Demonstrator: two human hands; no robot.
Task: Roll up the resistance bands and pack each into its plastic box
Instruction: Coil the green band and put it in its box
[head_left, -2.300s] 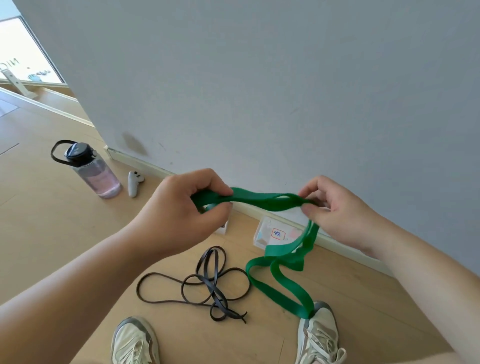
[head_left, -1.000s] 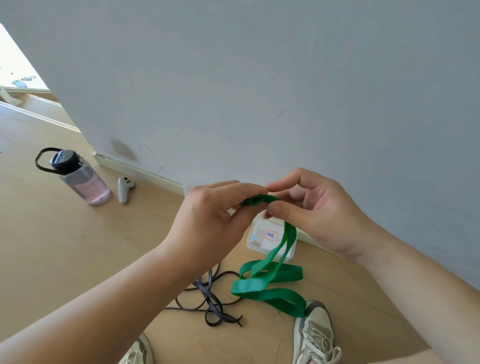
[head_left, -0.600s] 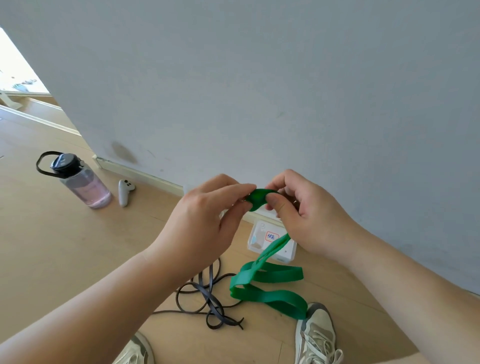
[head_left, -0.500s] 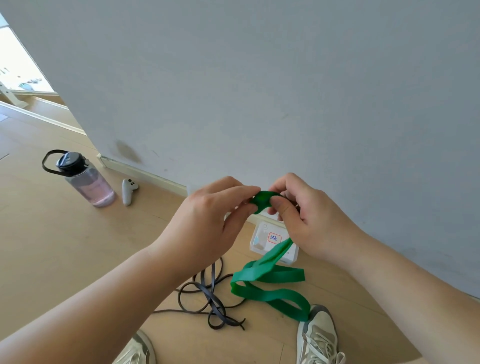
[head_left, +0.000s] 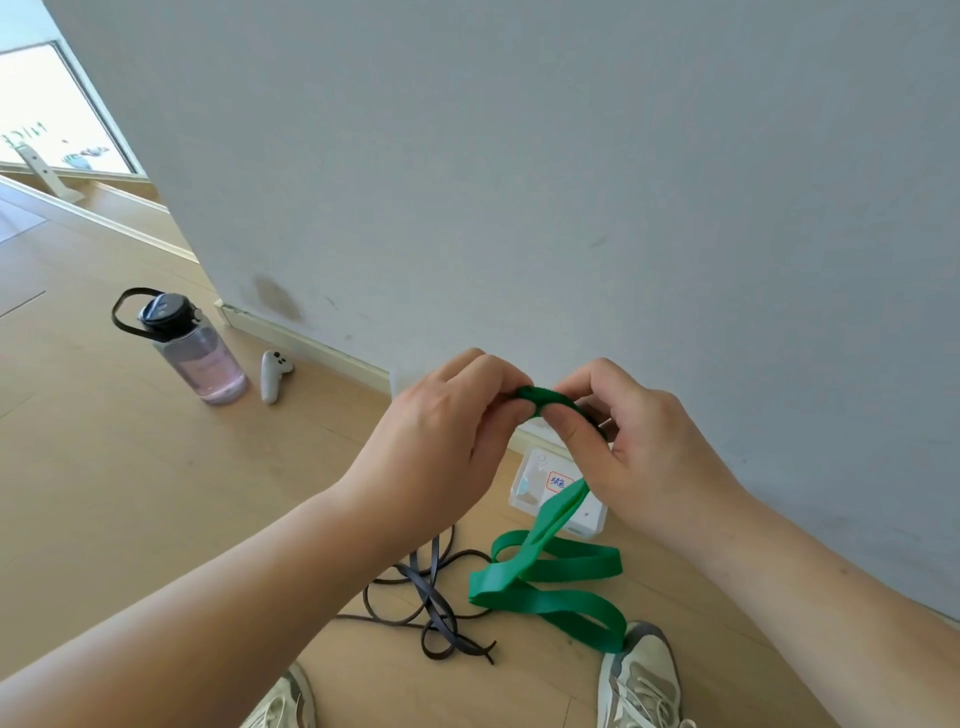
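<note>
Both hands pinch the top end of a green resistance band (head_left: 550, 577), which is curled into a small roll between my fingertips. My left hand (head_left: 447, 431) holds the roll from the left and my right hand (head_left: 634, 436) from the right. The band's free length hangs down and lies in loops on the wooden floor. Beneath my right hand a clear plastic box (head_left: 540, 486) with a red-bordered label sits against the baseboard. A thin black resistance band (head_left: 431, 597) lies tangled on the floor, left of the green loops.
A grey wall (head_left: 571, 182) rises right behind the box. A water bottle (head_left: 192, 348) with a black lid and a white controller (head_left: 272, 374) stand on the floor at the left. My two shoes (head_left: 641, 675) are at the bottom edge.
My hands came together from a wide stretch and the green band's end is now curled into a small roll. Less band hangs between my hands and more lies looped on the floor.
</note>
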